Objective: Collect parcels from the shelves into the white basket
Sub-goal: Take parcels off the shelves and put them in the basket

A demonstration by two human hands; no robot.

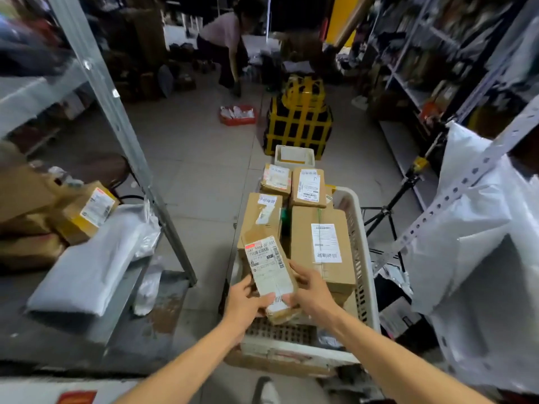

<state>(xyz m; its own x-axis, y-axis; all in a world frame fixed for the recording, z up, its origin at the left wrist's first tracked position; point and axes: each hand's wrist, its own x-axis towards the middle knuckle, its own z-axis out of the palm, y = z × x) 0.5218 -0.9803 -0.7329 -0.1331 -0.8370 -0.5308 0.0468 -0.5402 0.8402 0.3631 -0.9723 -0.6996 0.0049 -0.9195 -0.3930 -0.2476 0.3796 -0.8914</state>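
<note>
Cardboard boxes (320,243) fill the white basket (361,258); bare mesh shows only at its near end. Shelf uprights (122,135) flank the open floor aisle (198,158).

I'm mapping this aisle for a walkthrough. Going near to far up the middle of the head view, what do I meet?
Labelled parcel held by left hand and right hand → white basket of boxes → white foam box → black bundle with yellow straps → person bending.

Floor: pale grey tiles (201,158) are stretching ahead.
Left: a metal shelf post (116,112) is slanting upward.
Right: perforated racking (466,182) is standing before dark, crowded shelves (414,53).
Far end: shadow is hiding what may be boxes (143,33).
</note>
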